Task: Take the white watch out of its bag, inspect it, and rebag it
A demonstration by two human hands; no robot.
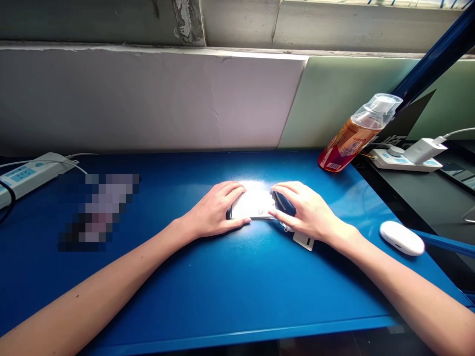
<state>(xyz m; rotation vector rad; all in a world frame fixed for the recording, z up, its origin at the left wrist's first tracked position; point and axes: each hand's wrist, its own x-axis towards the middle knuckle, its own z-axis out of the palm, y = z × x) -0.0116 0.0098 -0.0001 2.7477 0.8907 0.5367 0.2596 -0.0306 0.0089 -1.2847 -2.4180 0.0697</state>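
Note:
A small, flat white rectangular pack, washed out by glare, lies on the blue table between my hands. My left hand grips its left end, thumb along the near edge and fingers at the far edge. At the right end, my right hand curves its thumb and fingers around the pack's corners. Small dark print shows near the pack's lower right; its kind cannot be made out. Under my right hand a white tab with a slot sticks out, along with a small clear, shiny bit. Whether these join the pack is hidden.
The blue tabletop meets a wall at the back. A red-orange spray bottle with a clear cap stands back right. A white oval case lies right. White power strips sit at both sides. A pixelated patch covers something at left.

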